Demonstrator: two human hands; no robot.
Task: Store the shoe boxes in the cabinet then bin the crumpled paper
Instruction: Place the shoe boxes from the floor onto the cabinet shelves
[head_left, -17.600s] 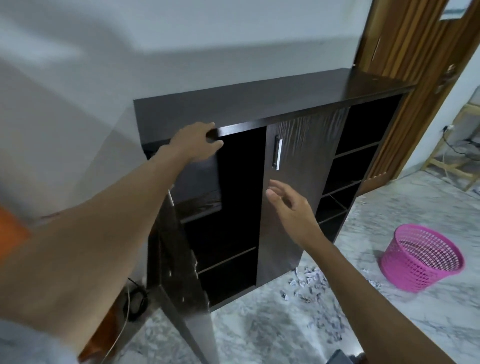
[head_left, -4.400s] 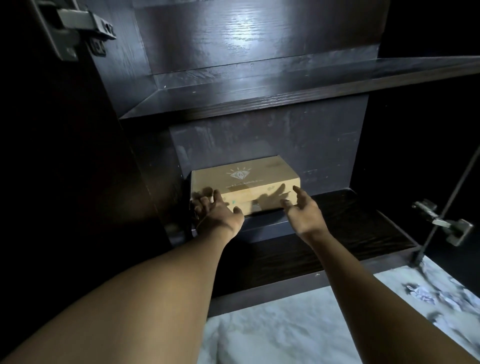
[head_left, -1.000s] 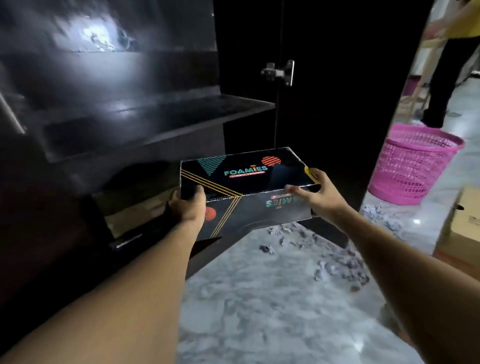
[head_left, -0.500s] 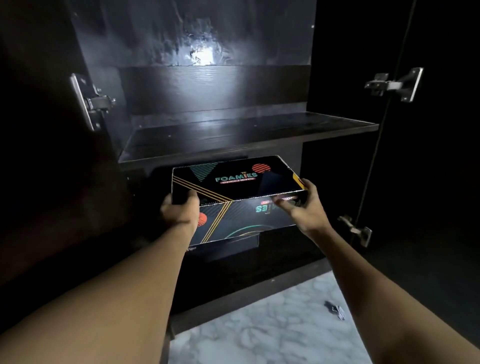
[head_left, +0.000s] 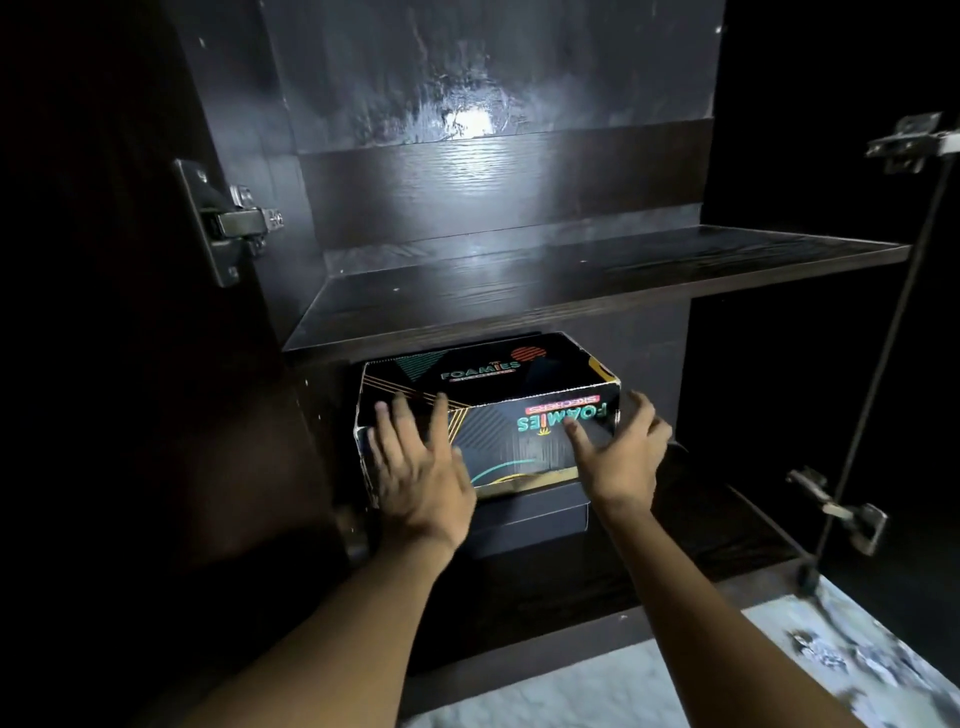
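Box (head_left: 488, 395) sits in cabinet (head_left: 519, 182) under shelf (head_left: 571, 280), atop lower box (head_left: 530, 525). Left grip (head_left: 415, 467) flat, straight fingers pressing its near face. Right grip (head_left: 618, 457) unclenched, fingers spread at its right corner. Paper (head_left: 831, 660) lies on floor (head_left: 623, 691), right.

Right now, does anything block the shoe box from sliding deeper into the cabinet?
Nothing visible does. The shoe box lies on other boxes under the shelf, left hand and right hand spread at its front. The space behind it is hidden.
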